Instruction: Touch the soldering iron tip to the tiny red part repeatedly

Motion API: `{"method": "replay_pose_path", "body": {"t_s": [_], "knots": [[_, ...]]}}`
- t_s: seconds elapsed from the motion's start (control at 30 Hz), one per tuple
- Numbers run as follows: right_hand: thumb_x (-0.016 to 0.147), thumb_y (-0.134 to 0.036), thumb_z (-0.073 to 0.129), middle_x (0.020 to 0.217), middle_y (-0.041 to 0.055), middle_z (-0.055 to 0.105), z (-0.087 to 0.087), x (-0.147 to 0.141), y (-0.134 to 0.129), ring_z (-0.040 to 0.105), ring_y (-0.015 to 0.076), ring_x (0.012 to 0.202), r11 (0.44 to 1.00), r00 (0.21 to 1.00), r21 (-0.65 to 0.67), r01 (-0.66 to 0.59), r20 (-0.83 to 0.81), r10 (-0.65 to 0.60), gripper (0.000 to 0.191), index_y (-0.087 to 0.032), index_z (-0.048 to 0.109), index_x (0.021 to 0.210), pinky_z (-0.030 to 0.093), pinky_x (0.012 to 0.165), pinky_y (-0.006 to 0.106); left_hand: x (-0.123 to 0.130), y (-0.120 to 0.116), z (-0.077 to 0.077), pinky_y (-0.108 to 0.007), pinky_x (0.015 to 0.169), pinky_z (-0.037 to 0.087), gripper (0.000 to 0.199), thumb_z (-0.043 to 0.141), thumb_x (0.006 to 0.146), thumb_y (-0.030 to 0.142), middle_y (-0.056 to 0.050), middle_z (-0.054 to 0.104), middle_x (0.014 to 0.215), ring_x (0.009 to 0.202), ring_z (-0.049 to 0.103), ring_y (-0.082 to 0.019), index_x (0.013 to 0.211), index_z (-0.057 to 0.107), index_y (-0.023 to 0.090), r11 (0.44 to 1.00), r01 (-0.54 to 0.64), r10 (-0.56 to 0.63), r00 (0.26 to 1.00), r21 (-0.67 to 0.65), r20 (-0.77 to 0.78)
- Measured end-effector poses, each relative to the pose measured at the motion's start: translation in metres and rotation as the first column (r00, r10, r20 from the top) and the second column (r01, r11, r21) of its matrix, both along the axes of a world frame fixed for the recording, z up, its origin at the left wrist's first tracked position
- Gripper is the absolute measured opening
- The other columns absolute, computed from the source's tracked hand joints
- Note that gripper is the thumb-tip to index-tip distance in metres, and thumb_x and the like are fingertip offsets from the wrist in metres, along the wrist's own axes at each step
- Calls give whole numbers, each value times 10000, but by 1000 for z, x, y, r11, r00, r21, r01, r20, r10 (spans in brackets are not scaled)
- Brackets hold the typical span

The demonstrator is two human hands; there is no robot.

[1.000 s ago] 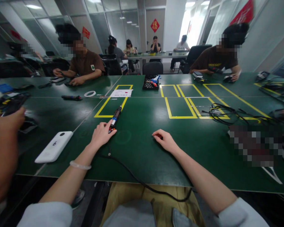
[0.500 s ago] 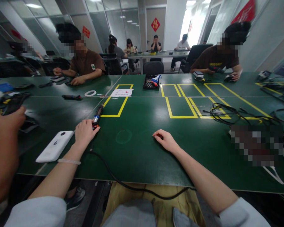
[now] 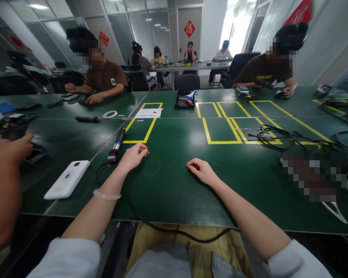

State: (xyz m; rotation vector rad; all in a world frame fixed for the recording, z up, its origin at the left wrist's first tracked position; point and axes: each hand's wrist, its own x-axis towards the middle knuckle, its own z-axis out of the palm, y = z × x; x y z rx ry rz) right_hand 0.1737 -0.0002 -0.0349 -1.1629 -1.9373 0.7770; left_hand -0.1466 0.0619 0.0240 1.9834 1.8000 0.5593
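Note:
My left hand [image 3: 134,156] is over the table to the right of a black electric screwdriver [image 3: 116,146] with a blue and silver band, apart from it. Its fingers are drawn together, and a small orange spot shows at the tips; I cannot tell whether it is a nail or a held piece. The screwdriver lies slanted on the green table, its black cable [image 3: 98,173] curving toward me and partly hidden by my forearm. My right hand [image 3: 203,170] rests on the table with loosely curled fingers and no object visible in it. A faint ring mark lies between the hands.
A white phone-shaped block [image 3: 66,180] lies left of my forearm. Yellow tape outlines [image 3: 210,142], a white paper [image 3: 149,113], a tape roll [image 3: 110,114] and a black tray [image 3: 185,104] are farther off. Cables [image 3: 269,137] coil right. A co-worker's hand [image 3: 13,148] is at left.
My left hand has come off the screwdriver and moved right, leaving the tool lying on the table. My right hand has stayed in place.

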Motion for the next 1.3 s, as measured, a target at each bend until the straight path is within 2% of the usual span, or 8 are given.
{"method": "replay_pose_path", "body": {"t_s": [0.1,0.2,0.3,0.4,0.53,0.7,0.87,1.3], "knots": [[873,-243,519,804,19,638,0,0,0,572,142,712,1000,998,-25,-8,-64,7,154,-188,636,957,441,675,261,64,-8,-7,-327,772,479,404,507,831,457,-68,655,887,782,624,-166,1066,584,138,933,341,-256,856,-118,449],[868,-276,541,813,6,632,0,1,-1,552,123,668,997,986,-67,-45,-165,34,240,-194,569,1092,447,654,249,111,-20,-15,-293,747,456,430,521,847,429,-50,624,875,759,574,-132,1147,590,129,814,557,-373,718,-164,587],[854,-306,572,808,3,634,0,1,-1,544,115,654,989,974,-99,-113,-208,90,228,-189,559,1050,450,651,244,129,-28,-24,-272,739,436,491,551,849,397,-11,590,806,739,545,-115,1268,516,144,737,658,-423,629,-156,653],[857,-318,571,784,0,621,0,1,0,540,115,653,986,973,-104,-129,-206,106,165,-183,569,952,441,637,242,128,-28,-34,-282,770,440,524,548,858,385,1,583,788,757,558,-120,1317,454,151,760,634,-378,611,-143,695],[850,-327,584,788,-1,612,-2,1,1,533,116,658,991,973,-95,-98,-219,76,169,-187,567,944,428,616,235,123,-24,-43,-279,744,449,372,494,884,416,-31,618,821,742,575,-121,1107,554,126,821,548,-292,641,-157,709],[834,-303,599,789,-6,611,-3,0,0,511,108,627,995,979,-76,-64,-197,48,151,-196,564,934,415,600,232,126,-27,-43,-277,738,455,332,556,845,442,-45,638,805,730,586,-122,914,576,118,811,560,-272,620,-172,736],[832,-276,599,729,-23,575,0,-2,-2,496,107,613,997,988,-30,-73,-136,68,139,-198,573,944,405,594,230,125,-28,-43,-276,754,446,334,651,778,421,-27,639,782,740,590,-122,922,579,129,809,560,-267,623,-181,735],[790,-244,626,846,17,637,-6,-2,4,585,143,762,998,989,-62,-11,-149,1,191,-180,599,968,450,704,273,122,-29,-45,-248,746,431,303,726,707,296,-8,594,820,752,563,-93,900,559,131,839,531,-281,613,-122,739]]}}
